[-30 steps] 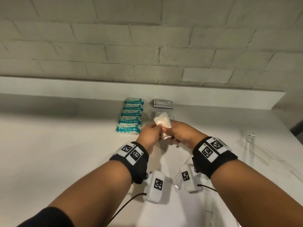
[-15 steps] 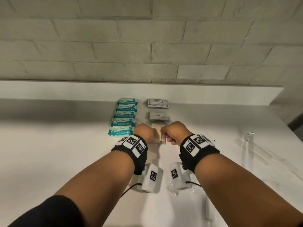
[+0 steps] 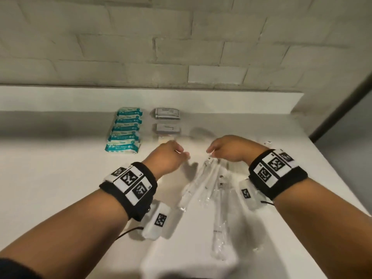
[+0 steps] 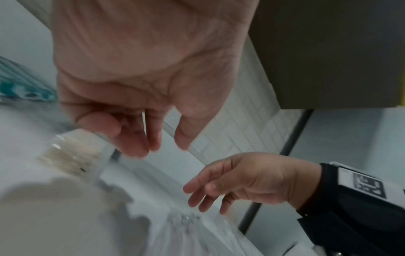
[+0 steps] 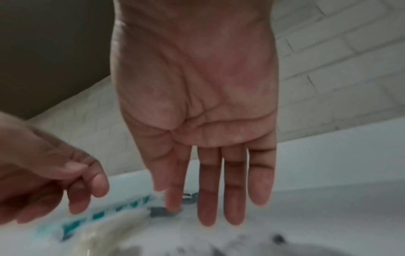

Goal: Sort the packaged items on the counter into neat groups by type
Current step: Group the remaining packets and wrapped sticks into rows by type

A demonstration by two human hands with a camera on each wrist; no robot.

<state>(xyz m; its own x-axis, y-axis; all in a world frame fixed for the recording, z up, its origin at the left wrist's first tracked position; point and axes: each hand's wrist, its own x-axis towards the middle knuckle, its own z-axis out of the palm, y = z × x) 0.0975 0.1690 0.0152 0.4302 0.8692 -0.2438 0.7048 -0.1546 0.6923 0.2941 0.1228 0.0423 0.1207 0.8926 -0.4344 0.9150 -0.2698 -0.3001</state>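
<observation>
A column of several teal packets (image 3: 124, 129) lies at the back of the white counter (image 3: 60, 188). Right of it sit two grey packets (image 3: 167, 113), one behind the other, with a beige packet (image 3: 164, 139) in front of them, partly hidden by my left hand (image 3: 181, 155). That hand hovers just in front of the beige packet (image 4: 70, 152), fingers loosely curled and holding nothing. My right hand (image 3: 211, 153) hangs with straight fingers (image 5: 234, 199) above the far ends of several long clear-wrapped items (image 3: 201, 182).
A raised white ledge (image 3: 80, 97) and a brick wall close off the back. The counter's right edge (image 3: 342, 178) runs diagonally close to my right wrist. A small clear piece (image 3: 267, 142) lies beyond the right hand.
Both hands held the beige packet, lowered it in front of the grey packets and let go. They have since drawn apart, the right one over the clear-wrapped items.
</observation>
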